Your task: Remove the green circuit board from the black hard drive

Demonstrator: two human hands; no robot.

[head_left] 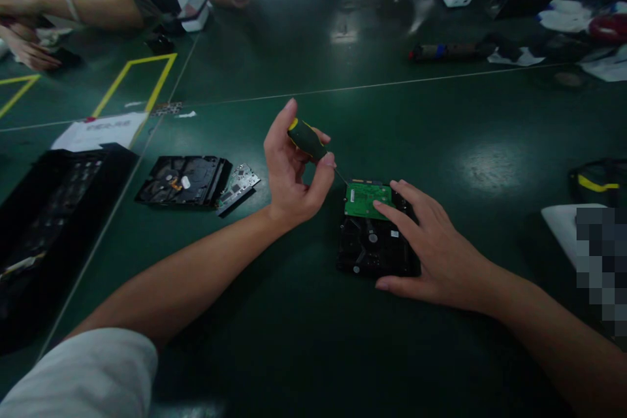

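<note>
While the left hand grips a screwdriver, its shank angled down to the far left corner of a green circuit board, the right hand holds the right side of the hard drive beneath that board, thumb at the near side. The drive lies on the worktop, well in from its far edge and nearer than the pale seam. Work on this unit is judged incomplete: the board is still on the drive, and how far it has been loosened cannot be determined. To the left, a second hard drive lies with a loose circuit board just beside it, suggesting one unit already separated. Markings noted: a small white label on the green board and a pale square on the drive, neither legible; a printed sheet farther left, text too blurred to read. No brand could be identified.
</note>
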